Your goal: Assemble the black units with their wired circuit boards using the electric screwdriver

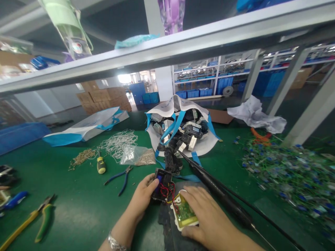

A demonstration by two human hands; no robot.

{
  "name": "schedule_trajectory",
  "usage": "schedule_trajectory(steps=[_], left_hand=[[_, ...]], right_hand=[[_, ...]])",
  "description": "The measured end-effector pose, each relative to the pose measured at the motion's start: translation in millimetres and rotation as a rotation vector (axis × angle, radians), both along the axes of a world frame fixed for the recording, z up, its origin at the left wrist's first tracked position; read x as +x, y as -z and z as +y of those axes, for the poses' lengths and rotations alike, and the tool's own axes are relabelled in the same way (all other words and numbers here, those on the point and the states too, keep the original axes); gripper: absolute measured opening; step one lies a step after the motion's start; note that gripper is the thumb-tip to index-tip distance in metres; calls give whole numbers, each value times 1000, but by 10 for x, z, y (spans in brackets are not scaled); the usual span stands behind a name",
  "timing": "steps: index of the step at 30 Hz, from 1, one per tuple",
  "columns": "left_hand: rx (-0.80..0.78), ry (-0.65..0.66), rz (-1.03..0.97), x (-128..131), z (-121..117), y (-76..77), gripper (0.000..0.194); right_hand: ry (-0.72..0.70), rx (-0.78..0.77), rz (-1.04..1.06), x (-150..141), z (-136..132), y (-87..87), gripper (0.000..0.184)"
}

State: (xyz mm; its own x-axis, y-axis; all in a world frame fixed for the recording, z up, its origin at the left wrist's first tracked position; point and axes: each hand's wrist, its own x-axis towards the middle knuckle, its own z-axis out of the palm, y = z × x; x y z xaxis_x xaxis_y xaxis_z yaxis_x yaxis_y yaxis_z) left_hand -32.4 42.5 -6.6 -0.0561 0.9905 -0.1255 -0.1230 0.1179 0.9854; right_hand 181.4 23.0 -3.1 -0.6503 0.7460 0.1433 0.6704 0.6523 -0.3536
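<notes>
My left hand (142, 198) grips a small black plastic housing (162, 184) with a blue part inside, fingers curled round its left side. Red and yellow wires (170, 193) run from it to a white-framed green circuit board (184, 212). My right hand (209, 218) rests on that board, fingers wrapped round its right edge and holding it on a dark mat (167, 226). A black soldering iron (220, 191) lies diagonally just right of my right hand. Behind it sits an open white-and-blue bag (202, 146) full of black and white devices.
On the green table: blue-handled pliers (120, 176), a yellow screwdriver (101, 165), yellow-green pliers (39, 216), a plastic bag of small parts (136, 156), white wire mesh (119, 141), a flat blue-white bag (86, 127). A heap of small components (288, 174) covers the right side. A metal shelf (167, 52) runs overhead.
</notes>
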Motion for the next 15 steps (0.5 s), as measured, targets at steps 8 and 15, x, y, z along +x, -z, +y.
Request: schedule_trajectory(steps=[8, 15], left_hand=[[23, -78, -127, -72, -42, -94, 49], [29, -255, -236, -253, -46, -210, 53]], right_hand=[[30, -30, 45, -21, 15, 26, 94], [59, -69, 20, -22, 16, 65, 100]])
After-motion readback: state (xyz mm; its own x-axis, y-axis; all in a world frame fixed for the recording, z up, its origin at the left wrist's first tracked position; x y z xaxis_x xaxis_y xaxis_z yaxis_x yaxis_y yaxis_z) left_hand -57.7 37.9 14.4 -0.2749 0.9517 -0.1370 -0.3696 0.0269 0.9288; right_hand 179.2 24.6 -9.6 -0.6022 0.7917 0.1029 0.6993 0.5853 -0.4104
